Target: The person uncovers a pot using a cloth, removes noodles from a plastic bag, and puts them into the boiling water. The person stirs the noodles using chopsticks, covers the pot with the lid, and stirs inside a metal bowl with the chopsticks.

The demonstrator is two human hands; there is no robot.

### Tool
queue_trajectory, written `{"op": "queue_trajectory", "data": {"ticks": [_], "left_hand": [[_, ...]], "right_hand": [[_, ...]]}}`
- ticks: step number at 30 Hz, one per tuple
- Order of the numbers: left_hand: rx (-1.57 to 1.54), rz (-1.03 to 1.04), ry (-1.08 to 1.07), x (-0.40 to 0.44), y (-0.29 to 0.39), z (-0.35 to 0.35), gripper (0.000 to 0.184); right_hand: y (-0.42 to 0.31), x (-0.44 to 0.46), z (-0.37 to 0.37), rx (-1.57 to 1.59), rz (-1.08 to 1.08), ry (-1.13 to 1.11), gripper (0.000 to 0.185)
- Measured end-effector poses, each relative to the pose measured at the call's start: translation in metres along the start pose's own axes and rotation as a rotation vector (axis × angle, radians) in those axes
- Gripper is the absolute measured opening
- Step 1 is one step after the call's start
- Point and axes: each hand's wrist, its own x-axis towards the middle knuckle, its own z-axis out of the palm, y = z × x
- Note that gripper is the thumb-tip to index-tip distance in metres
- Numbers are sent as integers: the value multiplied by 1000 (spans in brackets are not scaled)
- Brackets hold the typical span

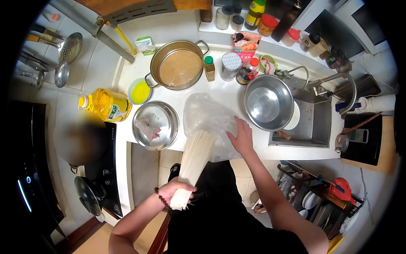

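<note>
My left hand [178, 191] is wrapped round the near end of a long bundle of pale dried noodles [194, 156]. The bundle slants away from me, and its far end lies over or inside a clear plastic bag [203, 110]; I cannot tell which. The bag is spread on the white counter, its near part hanging past the front edge. At the bag's right side rests my right hand [242, 137], fingers stretched out and apart, touching the plastic. Left of the bag, a steel bowl [168, 136] holds a piece of raw meat [148, 128].
A large pot [177, 80] with liquid stands at the back, near a spice bottle [209, 68]. A steel basin [269, 118] sits right, beside the sink [317, 131]. An oil jug [105, 104] and a bowl of yellow liquid [139, 91] stand left, near the stove [108, 169].
</note>
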Motion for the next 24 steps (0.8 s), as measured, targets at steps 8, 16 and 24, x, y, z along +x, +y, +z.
{"op": "queue_trajectory", "data": {"ticks": [8, 16, 24], "left_hand": [[-48, 109, -34, -32, 11, -14, 37], [-92, 316, -149, -44, -13, -42, 51], [42, 1040, 15, -73, -41, -74, 52]], "right_hand": [[-42, 1, -14, 21, -80, 98, 56], [-103, -46, -4, 492, -78, -278, 36], [-295, -90, 34, 978, -46, -858, 43]]}}
